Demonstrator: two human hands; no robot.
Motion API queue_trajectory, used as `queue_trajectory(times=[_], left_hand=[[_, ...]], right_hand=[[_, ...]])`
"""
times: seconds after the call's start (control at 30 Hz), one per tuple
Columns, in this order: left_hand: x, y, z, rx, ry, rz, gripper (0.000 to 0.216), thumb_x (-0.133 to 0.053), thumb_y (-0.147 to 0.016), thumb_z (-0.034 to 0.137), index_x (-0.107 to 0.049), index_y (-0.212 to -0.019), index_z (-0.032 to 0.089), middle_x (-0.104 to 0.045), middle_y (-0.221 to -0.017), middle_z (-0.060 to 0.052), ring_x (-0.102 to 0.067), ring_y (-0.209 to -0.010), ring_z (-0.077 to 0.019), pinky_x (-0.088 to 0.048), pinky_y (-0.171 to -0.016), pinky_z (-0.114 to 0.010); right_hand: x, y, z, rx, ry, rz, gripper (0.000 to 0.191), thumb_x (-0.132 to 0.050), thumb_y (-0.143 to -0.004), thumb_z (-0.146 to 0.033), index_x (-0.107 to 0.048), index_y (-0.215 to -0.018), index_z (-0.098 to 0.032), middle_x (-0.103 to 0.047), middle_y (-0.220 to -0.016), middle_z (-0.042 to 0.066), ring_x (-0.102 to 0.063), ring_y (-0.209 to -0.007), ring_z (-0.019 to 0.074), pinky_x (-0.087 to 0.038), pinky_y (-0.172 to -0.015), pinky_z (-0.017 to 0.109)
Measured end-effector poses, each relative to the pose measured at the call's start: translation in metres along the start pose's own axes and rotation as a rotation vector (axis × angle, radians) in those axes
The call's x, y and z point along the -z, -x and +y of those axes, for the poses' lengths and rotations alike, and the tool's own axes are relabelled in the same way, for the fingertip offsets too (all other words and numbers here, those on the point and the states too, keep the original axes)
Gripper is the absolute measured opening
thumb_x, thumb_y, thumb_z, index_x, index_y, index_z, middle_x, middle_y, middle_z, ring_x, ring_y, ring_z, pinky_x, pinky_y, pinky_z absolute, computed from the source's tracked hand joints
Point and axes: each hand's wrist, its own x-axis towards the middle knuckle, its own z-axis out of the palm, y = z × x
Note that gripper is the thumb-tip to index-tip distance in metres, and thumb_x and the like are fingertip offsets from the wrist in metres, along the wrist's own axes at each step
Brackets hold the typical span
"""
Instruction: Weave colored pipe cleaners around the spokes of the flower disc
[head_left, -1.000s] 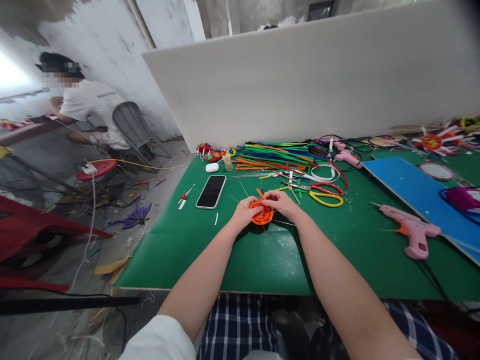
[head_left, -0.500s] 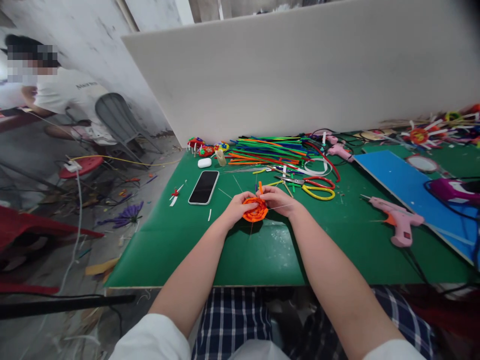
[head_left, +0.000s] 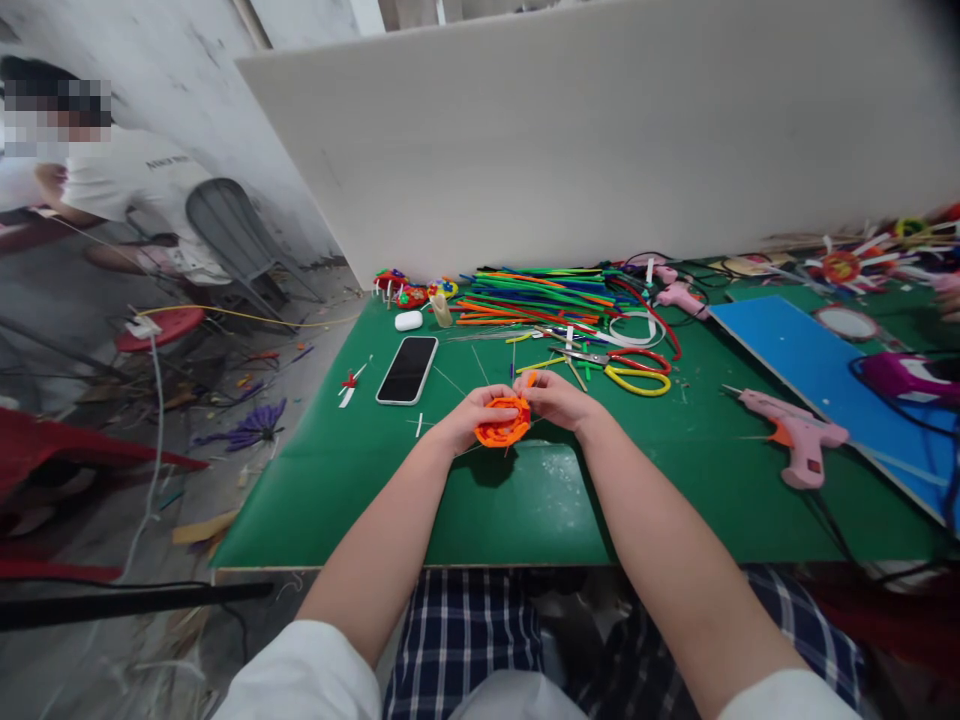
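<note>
Both my hands hold a small orange woven disc (head_left: pixel 502 428) a little above the green table (head_left: pixel 675 500), casting a shadow beneath it. My left hand (head_left: pixel 466 418) is closed on its left edge. On the right edge my right hand (head_left: pixel 556 396) pinches it, and an orange strip end sticks up between my fingers. Thin wire spokes poke out from the disc. A heap of coloured strips (head_left: pixel 540 295) lies behind, with red and yellow handled scissors (head_left: pixel 628 372) just right of my right hand.
A black phone (head_left: pixel 407 369) and white earbud case (head_left: pixel 409 320) lie to the left. Pink glue guns (head_left: pixel 793 432) rest at right, beside a blue board (head_left: pixel 825 375). A white panel (head_left: pixel 600 130) stands behind. Another person (head_left: pixel 142 190) sits at far left near a grey chair.
The disc has lifted off the table and tipped flatter toward me. My hands shifted slightly nearer and left with it. The view has swung a little.
</note>
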Motion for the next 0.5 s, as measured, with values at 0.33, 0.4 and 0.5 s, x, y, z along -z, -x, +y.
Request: queue_trajectory(times=[0.33, 0.4, 0.5], left_hand=[[0.005, -0.012, 0.001, -0.132, 0.025, 0.380, 0.029, -0.065, -0.053, 0.025, -0.046, -0.070, 0.015, -0.057, -0.059, 0.001, -0.054, -0.046, -0.0118, -0.041, -0.039, -0.022], [0.007, -0.014, 0.000, -0.154, 0.028, 0.448, 0.029, -0.066, -0.051, 0.025, -0.046, -0.069, 0.015, -0.057, -0.059, 0.002, -0.054, -0.045, -0.0115, -0.042, -0.039, -0.022], [0.009, -0.016, -0.001, -0.193, 0.032, 0.539, 0.029, -0.067, -0.049, 0.024, -0.046, -0.066, 0.014, -0.057, -0.058, 0.002, -0.053, -0.046, -0.0103, -0.043, -0.043, -0.022]], right_hand=[[0.006, -0.013, 0.010, 0.077, 0.027, 0.321, 0.017, -0.065, -0.057, -0.027, -0.053, -0.061, -0.016, -0.051, -0.057, -0.004, -0.047, -0.054, 0.0065, -0.039, -0.056, 0.022], [0.006, -0.014, 0.011, 0.069, 0.044, 0.352, 0.018, -0.066, -0.056, -0.028, -0.055, -0.062, -0.016, -0.053, -0.061, -0.003, -0.049, -0.057, 0.0075, -0.041, -0.057, 0.023], [0.004, -0.015, 0.011, 0.057, 0.054, 0.369, 0.018, -0.067, -0.054, -0.028, -0.056, -0.063, -0.016, -0.057, -0.071, 0.000, -0.052, -0.062, 0.0088, -0.042, -0.058, 0.023]])
